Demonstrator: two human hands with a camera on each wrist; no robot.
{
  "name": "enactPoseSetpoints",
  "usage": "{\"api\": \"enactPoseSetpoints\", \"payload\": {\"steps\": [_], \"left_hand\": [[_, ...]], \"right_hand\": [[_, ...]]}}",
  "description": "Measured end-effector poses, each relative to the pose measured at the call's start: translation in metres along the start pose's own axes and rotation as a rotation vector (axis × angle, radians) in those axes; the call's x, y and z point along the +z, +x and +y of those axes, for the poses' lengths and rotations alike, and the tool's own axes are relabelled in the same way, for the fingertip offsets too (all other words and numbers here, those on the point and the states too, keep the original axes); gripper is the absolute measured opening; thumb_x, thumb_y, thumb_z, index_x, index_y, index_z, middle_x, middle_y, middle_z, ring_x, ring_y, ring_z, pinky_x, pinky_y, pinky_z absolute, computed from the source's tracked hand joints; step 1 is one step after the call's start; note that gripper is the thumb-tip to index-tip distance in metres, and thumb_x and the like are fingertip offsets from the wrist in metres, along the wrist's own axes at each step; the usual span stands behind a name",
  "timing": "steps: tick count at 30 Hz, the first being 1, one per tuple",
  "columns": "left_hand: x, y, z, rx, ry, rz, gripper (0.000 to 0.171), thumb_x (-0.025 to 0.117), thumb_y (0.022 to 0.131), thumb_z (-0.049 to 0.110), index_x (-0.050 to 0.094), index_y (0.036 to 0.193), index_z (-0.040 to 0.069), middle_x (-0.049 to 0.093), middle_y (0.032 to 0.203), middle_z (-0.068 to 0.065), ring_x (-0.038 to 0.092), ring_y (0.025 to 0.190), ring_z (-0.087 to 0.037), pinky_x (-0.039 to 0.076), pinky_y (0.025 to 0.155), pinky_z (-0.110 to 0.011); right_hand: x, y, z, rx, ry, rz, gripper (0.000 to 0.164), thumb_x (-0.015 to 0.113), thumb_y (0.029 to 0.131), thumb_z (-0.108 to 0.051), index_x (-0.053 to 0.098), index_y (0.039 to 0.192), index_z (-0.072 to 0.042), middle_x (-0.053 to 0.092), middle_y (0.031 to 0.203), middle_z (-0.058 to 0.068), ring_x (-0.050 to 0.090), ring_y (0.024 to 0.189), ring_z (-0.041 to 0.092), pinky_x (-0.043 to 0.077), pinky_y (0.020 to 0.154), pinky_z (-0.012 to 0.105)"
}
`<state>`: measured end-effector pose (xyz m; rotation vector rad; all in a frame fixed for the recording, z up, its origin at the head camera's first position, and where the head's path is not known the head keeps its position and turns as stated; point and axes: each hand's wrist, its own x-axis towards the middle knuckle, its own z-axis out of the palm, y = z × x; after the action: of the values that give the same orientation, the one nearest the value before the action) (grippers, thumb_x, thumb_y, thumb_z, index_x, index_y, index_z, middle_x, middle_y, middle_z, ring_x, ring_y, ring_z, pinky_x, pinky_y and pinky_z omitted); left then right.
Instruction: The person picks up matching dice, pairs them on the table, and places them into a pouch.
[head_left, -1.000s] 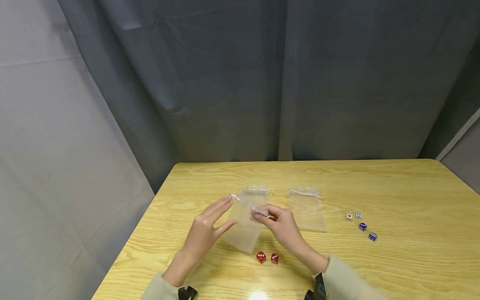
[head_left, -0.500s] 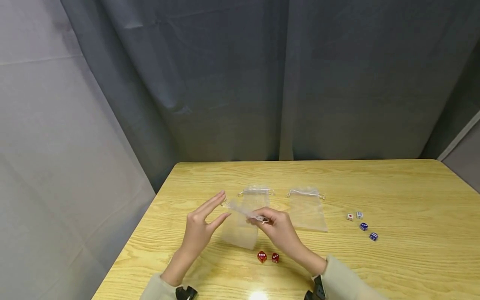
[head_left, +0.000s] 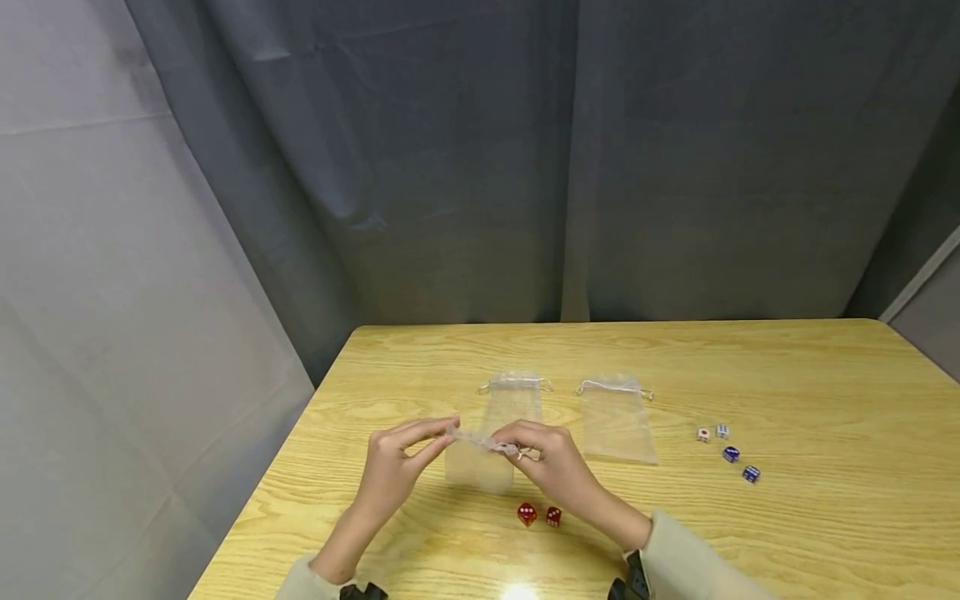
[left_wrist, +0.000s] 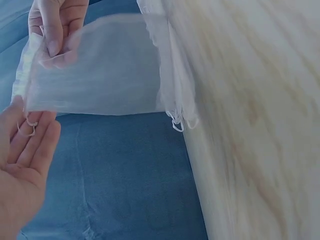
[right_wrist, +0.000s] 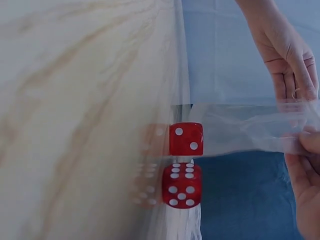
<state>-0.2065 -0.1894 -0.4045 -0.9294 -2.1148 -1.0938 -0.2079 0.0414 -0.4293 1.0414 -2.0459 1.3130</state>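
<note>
A sheer white drawstring bag (head_left: pixel 480 473) hangs upright by its top edge above the near part of the table. At its left top corner, my left hand (head_left: pixel 393 467) pinches it between thumb and fingertips. The right top corner is gripped between the thumb and fingers of my right hand (head_left: pixel 555 462). In the left wrist view the bag's sheer body (left_wrist: pixel 110 70) stretches away from both hands, and a cord loop lies over the left fingers. Two red dice, a left die (head_left: pixel 527 513) and a right die (head_left: pixel 553 517), sit on the table in front of the bag.
Two more sheer bags lie flat behind: one bag (head_left: pixel 517 400) partly behind the held one, another bag (head_left: pixel 618 425) to its right. Farther right are two white dice (head_left: pixel 702 434) and two blue dice (head_left: pixel 752 473). A grey curtain (head_left: pixel 480 167) hangs behind the wooden table (head_left: pixel 825 392).
My left hand's thumb and fingers have closed together on the bag's left corner. The bag's top edge has come lower and levelled out, while the right hand keeps its grip.
</note>
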Motion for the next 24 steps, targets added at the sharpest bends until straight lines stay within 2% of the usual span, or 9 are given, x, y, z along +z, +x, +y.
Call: {"api": "enactPoseSetpoints", "payload": {"steps": [3,6,10,14,18,24], "left_hand": [[-0.002,-0.003,0.0,-0.009,-0.021,-0.014,0.014,0.073,0.084,0.002,0.078,0.096,0.007,0.078,0.093,-0.007,0.075,0.081,-0.017,0.058,0.073,-0.015],[-0.004,-0.006,0.001,-0.006,-0.026,-0.024,0.012,0.073,0.083,0.001,0.078,0.092,0.007,0.078,0.089,-0.007,0.075,0.079,-0.017,0.058,0.072,-0.015],[-0.006,-0.009,0.002,0.004,-0.016,-0.016,0.012,0.074,0.082,0.001,0.078,0.091,0.008,0.078,0.087,-0.006,0.075,0.078,-0.017,0.058,0.073,-0.015],[-0.007,-0.011,0.002,0.017,-0.003,0.009,0.011,0.075,0.081,0.0,0.078,0.089,0.007,0.078,0.086,-0.006,0.075,0.077,-0.017,0.058,0.073,-0.015],[-0.008,-0.013,0.002,0.02,0.002,0.029,0.012,0.076,0.079,-0.001,0.078,0.089,0.006,0.078,0.086,-0.007,0.075,0.077,-0.018,0.058,0.074,-0.014],[-0.008,-0.015,0.0,0.024,-0.026,0.013,0.012,0.075,0.08,-0.001,0.078,0.089,0.006,0.078,0.085,-0.008,0.075,0.077,-0.019,0.058,0.075,-0.014]], "right_hand": [[0.0,0.001,0.001,-0.065,-0.014,-0.014,0.023,0.071,0.082,0.006,0.074,0.098,-0.01,0.076,0.093,0.006,0.073,0.083,0.018,0.06,0.073,0.022],[0.001,0.002,0.001,-0.086,-0.021,-0.024,0.026,0.072,0.08,0.008,0.073,0.099,-0.01,0.076,0.093,0.005,0.073,0.083,0.018,0.06,0.073,0.021],[0.0,0.002,0.001,-0.068,-0.021,-0.046,0.025,0.073,0.081,0.005,0.073,0.101,-0.01,0.076,0.095,0.004,0.072,0.084,0.016,0.059,0.074,0.02],[-0.004,0.0,0.003,-0.034,0.007,-0.081,0.025,0.074,0.084,-0.003,0.071,0.107,-0.011,0.074,0.102,0.005,0.071,0.091,0.016,0.06,0.079,0.025],[-0.009,-0.001,0.005,0.001,0.055,-0.095,0.032,0.075,0.085,-0.008,0.068,0.116,-0.009,0.071,0.11,0.009,0.069,0.098,0.021,0.06,0.083,0.03],[-0.014,-0.003,0.008,0.038,0.083,-0.102,0.032,0.074,0.085,-0.008,0.068,0.116,-0.01,0.071,0.11,0.011,0.068,0.1,0.022,0.06,0.085,0.032]]}}
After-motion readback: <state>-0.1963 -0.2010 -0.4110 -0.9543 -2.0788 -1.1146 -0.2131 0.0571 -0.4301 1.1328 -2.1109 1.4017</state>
